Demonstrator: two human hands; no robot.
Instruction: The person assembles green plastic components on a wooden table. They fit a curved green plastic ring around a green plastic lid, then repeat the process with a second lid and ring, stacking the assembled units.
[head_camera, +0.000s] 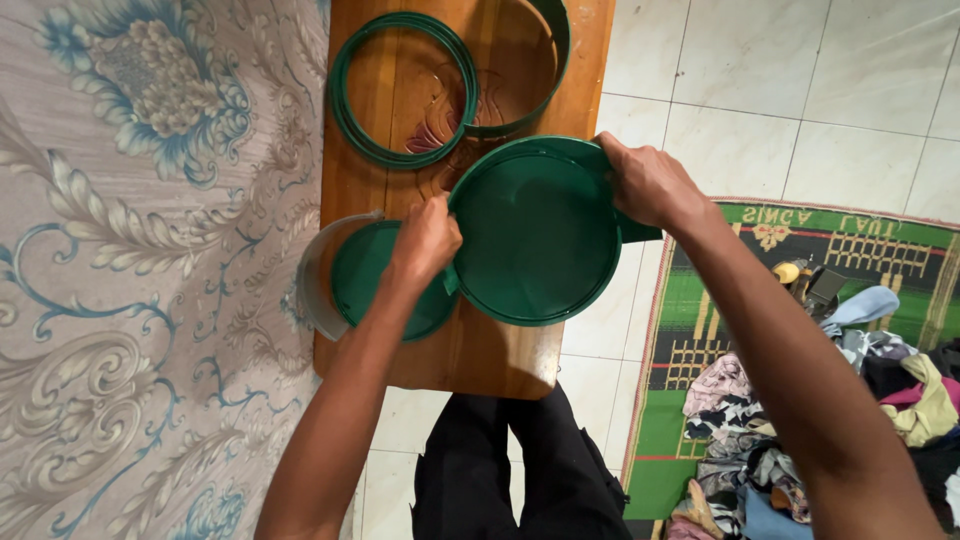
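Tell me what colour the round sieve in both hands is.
Dark green, rim and mesh alike; the round sieve shows best in the head view.

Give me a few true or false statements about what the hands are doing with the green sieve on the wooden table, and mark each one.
1. Both hands grip the large green sieve. True: the left hand pinches its left rim, the right hand its upper right rim.
2. The sieve is red. False: it is green.
3. Green rings lie at the table's far end. True.
4. A smaller green disc lies right of the sieve. False: it lies left of it, under the left hand.
5. The pile of clothes lies on the table. False: it lies on the floor mat.
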